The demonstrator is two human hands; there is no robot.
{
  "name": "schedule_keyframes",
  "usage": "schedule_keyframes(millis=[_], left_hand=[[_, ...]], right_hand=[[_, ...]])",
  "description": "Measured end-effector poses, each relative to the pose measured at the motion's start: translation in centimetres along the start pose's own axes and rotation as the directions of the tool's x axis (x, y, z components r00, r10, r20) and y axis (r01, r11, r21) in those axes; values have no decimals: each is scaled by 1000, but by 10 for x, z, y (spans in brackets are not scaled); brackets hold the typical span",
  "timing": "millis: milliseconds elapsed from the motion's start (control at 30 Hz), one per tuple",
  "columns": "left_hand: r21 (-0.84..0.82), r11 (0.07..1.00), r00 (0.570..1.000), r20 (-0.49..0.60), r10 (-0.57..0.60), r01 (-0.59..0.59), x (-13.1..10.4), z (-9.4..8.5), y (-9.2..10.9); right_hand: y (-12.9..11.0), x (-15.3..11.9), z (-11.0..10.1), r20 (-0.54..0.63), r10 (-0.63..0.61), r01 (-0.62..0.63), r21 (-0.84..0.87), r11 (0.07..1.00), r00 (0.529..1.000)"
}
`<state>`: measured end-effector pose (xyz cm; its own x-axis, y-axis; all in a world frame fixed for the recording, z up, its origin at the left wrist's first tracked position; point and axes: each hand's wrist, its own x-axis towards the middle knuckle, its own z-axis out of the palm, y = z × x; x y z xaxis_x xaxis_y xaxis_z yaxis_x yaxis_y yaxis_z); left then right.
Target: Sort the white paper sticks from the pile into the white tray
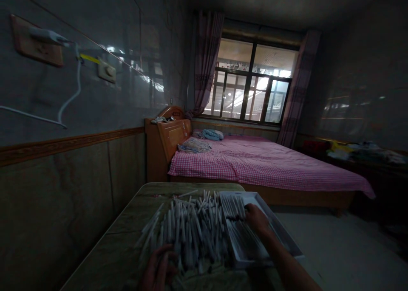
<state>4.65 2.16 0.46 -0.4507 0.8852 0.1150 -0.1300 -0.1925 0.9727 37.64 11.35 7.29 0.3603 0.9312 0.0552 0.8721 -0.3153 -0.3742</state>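
A large heap of slim white pen-like sticks [191, 223] lies on the table, pointing in roughly the same direction. At its near left edge is my left hand [159, 265], its fingers bent and smeared by dim light and motion. Whether it holds a stick cannot be made out. My right hand [256, 218] is over a shallow white box [277, 227] to the right of the heap. Its fingers are curled closed, and what they pinch is hidden. Inside the box, more white sticks [244, 235] lie side by side, with a dark band across their middle.
The table [117, 227] has a marbled top and rounded corners. Beyond it stands a bed [255, 159] with a pink checked cover and a wooden headboard [174, 134]. A tiled wall [127, 83] with a socket [38, 44] and white cable runs along the left.
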Motion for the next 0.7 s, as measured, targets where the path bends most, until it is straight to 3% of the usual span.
schedule_keyframes(millis=[200, 367, 533, 700], left_hand=[[-25, 999, 999, -24, -38, 37, 1, -1, 5], [8, 993, 993, 11, -114, 114, 7, -9, 6], [24, 991, 991, 23, -132, 131, 12, -13, 5], [35, 984, 977, 112, -180, 177, 20, -15, -4]], right_hand=[[-46, -75, 16, -22, -297, 297, 148, 943, 955], [-89, -133, 47, 27, -365, 360, 108, 927, 931], [-120, -135, 68, 61, -344, 345, -4, 939, 937], [-126, -130, 81, 33, -331, 332, -51, 942, 943]])
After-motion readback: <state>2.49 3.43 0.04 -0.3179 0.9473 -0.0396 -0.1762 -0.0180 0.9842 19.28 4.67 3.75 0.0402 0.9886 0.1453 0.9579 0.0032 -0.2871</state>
